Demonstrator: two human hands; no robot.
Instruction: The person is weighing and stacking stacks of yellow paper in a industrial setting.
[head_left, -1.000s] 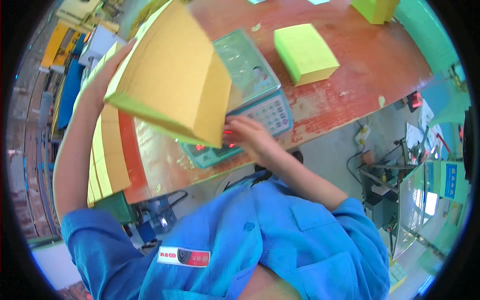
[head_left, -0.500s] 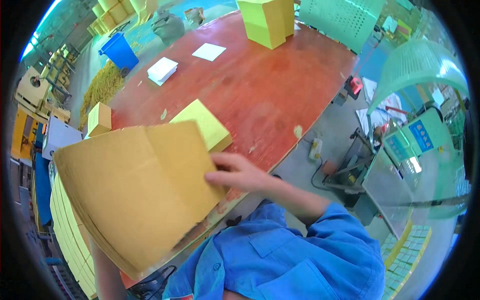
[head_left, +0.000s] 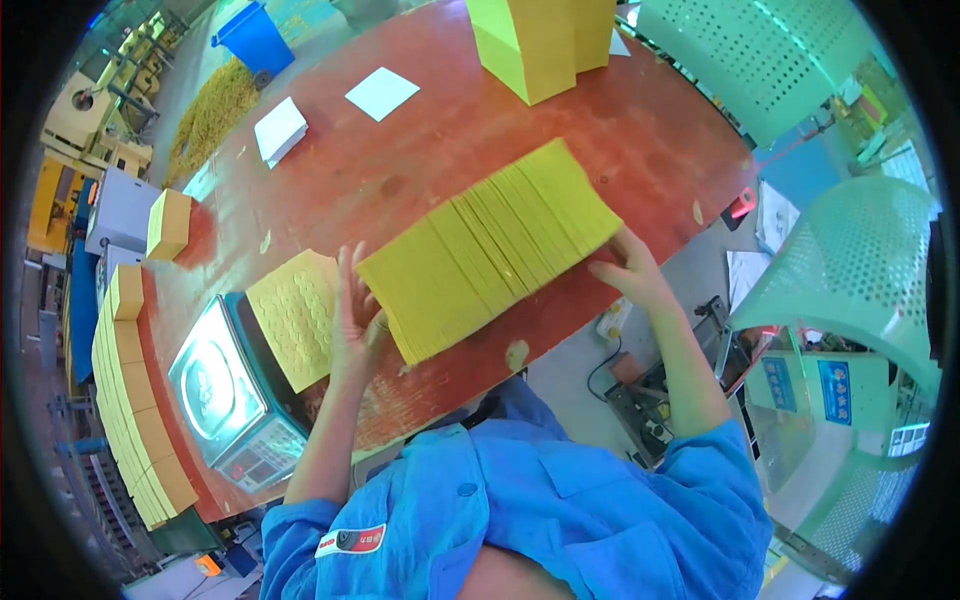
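A thick stack of yellow paper (head_left: 490,250) slants across the near middle of the red table, its layered edges showing. My left hand (head_left: 358,315) presses on its left end, fingers pointing up and thumb at the near corner. At the right end, my right hand (head_left: 630,272) grips the corner, with some fingers hidden behind the paper. Both hands hold the stack between them; whether it touches the table I cannot tell. Left of my left hand lies a yellow pad with a scalloped pattern (head_left: 297,318), beside a digital scale (head_left: 222,385).
Along the left table edge stands a row of yellow paper blocks (head_left: 135,400), with a single block (head_left: 168,225) farther off. White sheets (head_left: 383,94) and a small white stack (head_left: 281,132) lie beyond. Tall yellow stacks (head_left: 525,50) rise at the back. Green perforated guards (head_left: 850,270) stand right.
A broad brown stack of sheets covered the near left, with my right hand at its edge. Now both hands hold a yellow layered stack farther right, and the scale and scalloped pad show.
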